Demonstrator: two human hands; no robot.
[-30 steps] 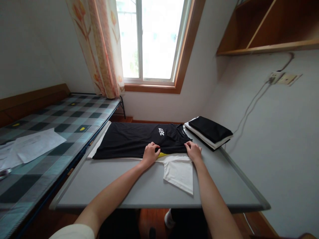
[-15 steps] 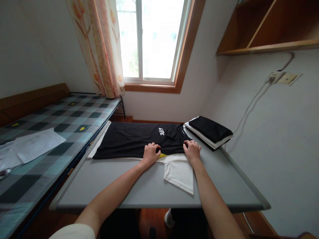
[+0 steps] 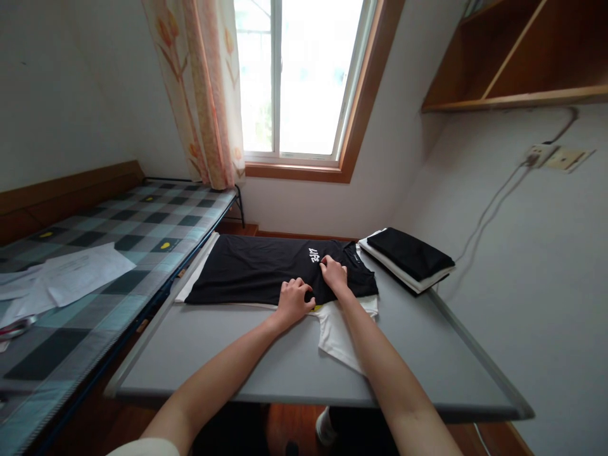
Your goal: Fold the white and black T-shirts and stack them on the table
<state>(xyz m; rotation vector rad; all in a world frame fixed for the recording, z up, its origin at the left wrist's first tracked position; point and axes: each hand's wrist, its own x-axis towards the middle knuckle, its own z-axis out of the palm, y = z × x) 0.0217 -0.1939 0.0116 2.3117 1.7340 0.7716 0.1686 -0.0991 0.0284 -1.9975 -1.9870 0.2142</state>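
Shirt: black T-shirt (image 3: 247, 269) lying flat across the middle of the frame, its neckline toward the right, its hem toward the left, white lettering (image 3: 314, 255) on the chest.
Layer beneath: white garment (image 3: 338, 335), showing as a strip past the black hem and as a short sleeve spread toward the lower edge of the frame; a bit of yellow (image 3: 318, 308) peeks out by the near edge.
Left hand (image 3: 292, 301): at the near edge of the black cloth, center of the frame, fingers curled and thumb bent toward them; whether fabric is caught between them, I cannot tell.
Right hand (image 3: 335, 275): on the chest just beside the lettering, thumb and fingertips drawn close together on the cloth; a true pinch is likely, but I cannot tell.
Handling: probably light, limp and thin, easily creased, not fragile; the black layer may slide over the white one.
Best hold: by the shoulder and the hem, or two spots along the near edge, with both layers caught if they are to move together.
Surface (image 3: 228, 361): gray top under both garments.
Stack (image 3: 411, 253): folded black and white cloth, right of the neckline.
Bed (image 3: 190, 212): left side of the frame, checked cover, loose papers (image 3: 85, 272) on it.
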